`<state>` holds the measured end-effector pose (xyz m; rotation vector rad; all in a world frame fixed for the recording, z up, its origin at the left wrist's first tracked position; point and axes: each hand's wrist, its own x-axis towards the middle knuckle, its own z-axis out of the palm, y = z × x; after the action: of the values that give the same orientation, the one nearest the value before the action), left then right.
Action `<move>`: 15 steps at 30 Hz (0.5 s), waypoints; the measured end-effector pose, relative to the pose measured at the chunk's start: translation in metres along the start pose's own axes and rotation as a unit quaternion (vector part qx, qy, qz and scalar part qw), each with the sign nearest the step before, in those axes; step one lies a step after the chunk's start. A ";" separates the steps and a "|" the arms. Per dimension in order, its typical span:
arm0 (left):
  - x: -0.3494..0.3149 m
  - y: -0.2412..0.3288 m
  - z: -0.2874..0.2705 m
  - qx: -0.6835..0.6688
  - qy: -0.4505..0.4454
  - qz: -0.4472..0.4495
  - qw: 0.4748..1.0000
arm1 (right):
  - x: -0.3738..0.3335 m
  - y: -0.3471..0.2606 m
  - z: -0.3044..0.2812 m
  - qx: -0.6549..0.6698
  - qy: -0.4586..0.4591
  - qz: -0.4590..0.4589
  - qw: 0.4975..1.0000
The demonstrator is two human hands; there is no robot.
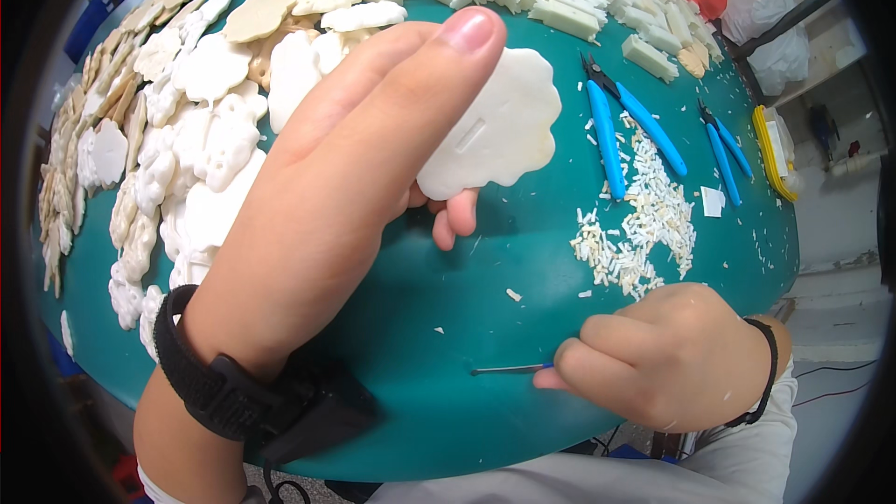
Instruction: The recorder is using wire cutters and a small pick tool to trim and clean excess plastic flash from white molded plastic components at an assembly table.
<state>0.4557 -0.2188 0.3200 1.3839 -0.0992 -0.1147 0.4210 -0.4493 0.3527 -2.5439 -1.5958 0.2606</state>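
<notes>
My left hand (350, 140) is closed on a flat white plastic piece (513, 117) with a scalloped edge and a small narrow slot mark. The thumb lies along its near side, and fingertips show beneath it. Low at the right, my right hand (658, 359) is closed round a thin metal tool (509, 370), its slim shaft pointing left just over the green table. A bit of blue handle shows at the fingers; most of the handle is hidden in the fist. Tool and white piece are apart.
Piled white and cream scalloped pieces (210, 70) cover the left of the table (448, 420). White bar-shaped parts (565, 14) heap at the back. Blue-handled nippers (649, 126), smaller nippers (723, 154), small white offcuts (644, 224) and a yellow tray (773, 154) lie at the right.
</notes>
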 end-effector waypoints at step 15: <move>0.002 0.009 0.000 0.057 -0.027 -0.037 0.997 | -0.002 0.002 0.002 -0.023 0.010 -0.019 0.999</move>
<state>0.4579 -0.2175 0.3283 1.4993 -0.1009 -0.2110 0.4216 -0.4516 0.3506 -2.5386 -1.6606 0.1950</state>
